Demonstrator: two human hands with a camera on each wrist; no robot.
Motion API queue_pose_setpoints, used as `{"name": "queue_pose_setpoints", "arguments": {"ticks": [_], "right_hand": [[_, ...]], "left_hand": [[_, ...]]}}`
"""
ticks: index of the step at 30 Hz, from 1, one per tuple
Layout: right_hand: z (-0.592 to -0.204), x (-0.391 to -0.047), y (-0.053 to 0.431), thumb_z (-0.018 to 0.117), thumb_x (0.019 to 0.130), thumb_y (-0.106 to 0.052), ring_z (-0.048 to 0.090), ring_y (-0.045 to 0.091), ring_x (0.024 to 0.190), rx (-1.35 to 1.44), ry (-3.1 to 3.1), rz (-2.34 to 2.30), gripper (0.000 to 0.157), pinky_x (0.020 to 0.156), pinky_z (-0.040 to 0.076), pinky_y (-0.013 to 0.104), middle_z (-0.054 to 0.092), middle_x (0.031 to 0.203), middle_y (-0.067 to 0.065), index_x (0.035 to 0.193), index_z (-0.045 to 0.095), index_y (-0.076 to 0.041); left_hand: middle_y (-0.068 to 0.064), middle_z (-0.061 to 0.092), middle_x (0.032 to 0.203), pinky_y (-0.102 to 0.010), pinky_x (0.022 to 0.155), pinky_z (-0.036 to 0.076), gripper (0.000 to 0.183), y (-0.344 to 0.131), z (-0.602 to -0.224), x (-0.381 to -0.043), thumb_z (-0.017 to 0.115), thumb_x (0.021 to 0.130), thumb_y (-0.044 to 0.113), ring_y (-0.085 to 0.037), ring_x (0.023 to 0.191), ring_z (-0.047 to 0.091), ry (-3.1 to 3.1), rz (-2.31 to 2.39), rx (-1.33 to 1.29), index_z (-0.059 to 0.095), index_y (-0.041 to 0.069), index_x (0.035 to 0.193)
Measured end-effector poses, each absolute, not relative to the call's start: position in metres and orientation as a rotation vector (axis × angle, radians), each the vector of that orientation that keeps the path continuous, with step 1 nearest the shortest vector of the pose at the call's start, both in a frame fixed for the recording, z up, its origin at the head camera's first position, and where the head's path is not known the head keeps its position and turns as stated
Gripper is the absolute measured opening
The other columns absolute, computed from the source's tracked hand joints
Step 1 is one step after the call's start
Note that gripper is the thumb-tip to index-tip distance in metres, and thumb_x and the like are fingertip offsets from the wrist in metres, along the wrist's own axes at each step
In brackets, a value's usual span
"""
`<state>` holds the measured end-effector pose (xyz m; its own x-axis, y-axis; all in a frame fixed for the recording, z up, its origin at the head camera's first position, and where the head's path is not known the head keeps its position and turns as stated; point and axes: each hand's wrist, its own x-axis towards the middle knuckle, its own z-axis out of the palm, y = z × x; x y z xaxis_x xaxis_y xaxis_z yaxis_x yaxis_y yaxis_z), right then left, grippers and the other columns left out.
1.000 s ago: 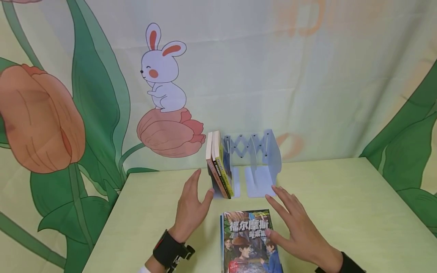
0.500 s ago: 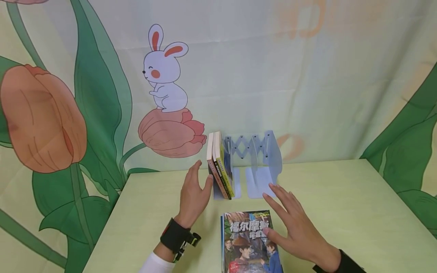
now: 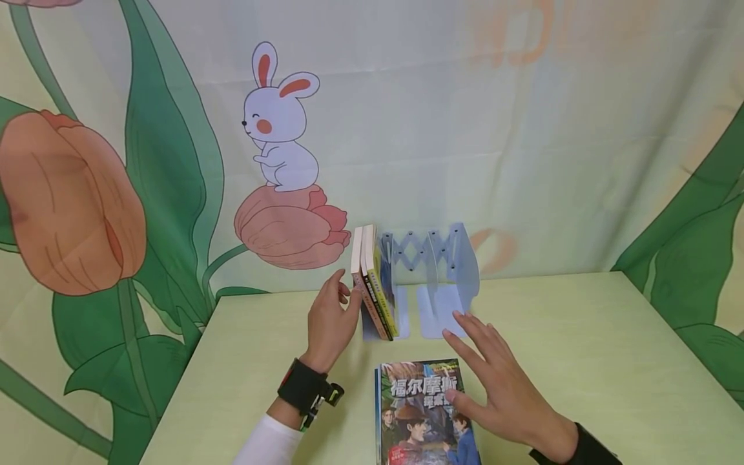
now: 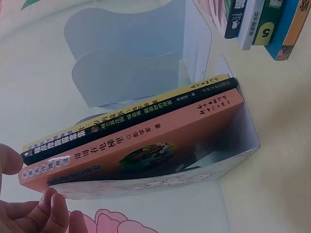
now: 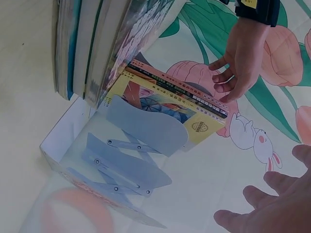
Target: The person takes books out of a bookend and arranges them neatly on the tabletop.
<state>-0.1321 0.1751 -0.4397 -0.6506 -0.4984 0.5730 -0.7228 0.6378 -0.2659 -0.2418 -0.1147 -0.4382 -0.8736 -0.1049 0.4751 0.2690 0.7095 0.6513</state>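
My left hand [image 3: 331, 326] is at the left of three slim books, its thumb right at the top of the pink-spined book [image 4: 131, 141] and its fingers loosely bent near the bookend's left panel. Beside the pink one lean a black-spined book [image 4: 160, 106] and a yellow book [image 3: 385, 297], all tilted to the left. They stand in a pale blue expandable bookend [image 3: 444, 307] with a crisscross back. With fingers spread, my right hand [image 3: 506, 387] hovers over the right edge of a stack of books [image 3: 424, 416], topped by an illustrated cover with white Chinese lettering.
The pale green table [image 3: 581, 361] carries the bookend near its back edge, with the stack in front. Behind hangs a cloth backdrop [image 3: 407, 129] printed with tulips and a rabbit. Another bookend divider [image 3: 431, 268] stands to the right of the books.
My left hand has moved forward to the top of the leaning books, and its fingers have bent inward. My right hand has shifted slightly left. The books and bookend stay in place.
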Motion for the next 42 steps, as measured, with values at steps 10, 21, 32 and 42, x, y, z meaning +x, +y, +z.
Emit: {"name": "queue_pose_setpoints", "arguments": {"ticks": [10, 21, 32, 42], "right_hand": [[-0.44, -0.132, 0.17, 0.057, 0.095, -0.046, 0.018, 0.026, 0.152, 0.995, -2.392, 0.693, 0.07, 0.124, 0.0, 0.033, 0.024, 0.163, 0.011, 0.154, 0.034, -0.017], [-0.444, -0.133, 0.168, 0.063, 0.093, -0.037, 0.017, 0.026, 0.153, 0.955, -2.447, 0.742, 0.072, 0.123, -0.002, 0.03, 0.022, 0.164, 0.009, 0.155, 0.031, -0.019], [-0.447, -0.139, 0.164, 0.06, 0.095, -0.04, 0.019, 0.028, 0.152, 0.984, -2.425, 0.743, 0.071, 0.123, -0.001, 0.031, 0.023, 0.163, 0.01, 0.155, 0.03, -0.018], [-0.447, -0.142, 0.159, 0.062, 0.095, -0.036, 0.02, 0.03, 0.151, 1.008, -2.442, 0.76, 0.072, 0.123, 0.005, 0.036, 0.021, 0.164, 0.008, 0.156, 0.028, -0.019]], "left_hand": [[-0.01, 0.062, 0.088, -0.028, 0.059, 0.038, 0.045, -0.112, -0.438, -0.25, 0.053, 0.1, 0.033, -0.019, 0.073, 0.055, -2.402, -0.996, -0.146, 0.055, 0.003, 0.134], [-0.005, 0.057, 0.079, -0.027, 0.052, 0.034, 0.041, -0.11, -0.434, -0.257, 0.054, 0.098, 0.028, -0.015, 0.062, 0.05, -2.411, -0.938, -0.168, 0.058, 0.004, 0.131], [-0.001, 0.055, 0.067, -0.026, 0.047, 0.03, 0.045, -0.106, -0.429, -0.26, 0.058, 0.096, 0.033, -0.013, 0.052, 0.047, -2.457, -0.832, -0.136, 0.058, 0.003, 0.13], [-0.003, 0.062, 0.061, -0.027, 0.044, 0.033, 0.042, -0.099, -0.422, -0.26, 0.055, 0.097, 0.035, -0.016, 0.05, 0.057, -2.484, -0.662, -0.115, 0.06, 0.004, 0.125]]}}
